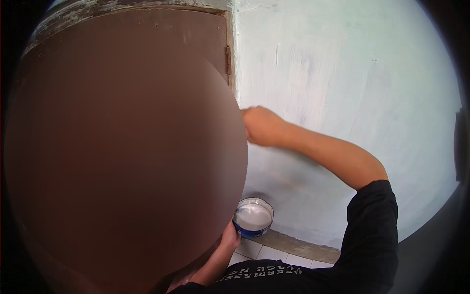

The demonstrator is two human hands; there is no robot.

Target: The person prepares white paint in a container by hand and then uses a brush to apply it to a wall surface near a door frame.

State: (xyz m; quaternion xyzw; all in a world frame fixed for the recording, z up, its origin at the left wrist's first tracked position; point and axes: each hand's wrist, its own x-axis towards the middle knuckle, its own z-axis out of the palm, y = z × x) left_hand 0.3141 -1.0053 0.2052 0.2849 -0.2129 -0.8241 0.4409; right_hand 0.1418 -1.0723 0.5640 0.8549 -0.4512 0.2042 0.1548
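Observation:
In my left hand is a round blue paint can, gripped at its left side and held low near the wall's foot; white paint shows inside its open top. My right hand is raised against the pale wall, close to the door frame, with its fingers curled closed. A large blurred round patch hides the fingertips and whatever they may hold. The wall is whitish green with streaky, whiter strokes around and above this hand.
A brown door with a rusty hinge and a worn wooden frame stands at left, mostly behind the blur. Below the wall run a grey skirting strip and white floor tiles. A dark object sits at the far right edge.

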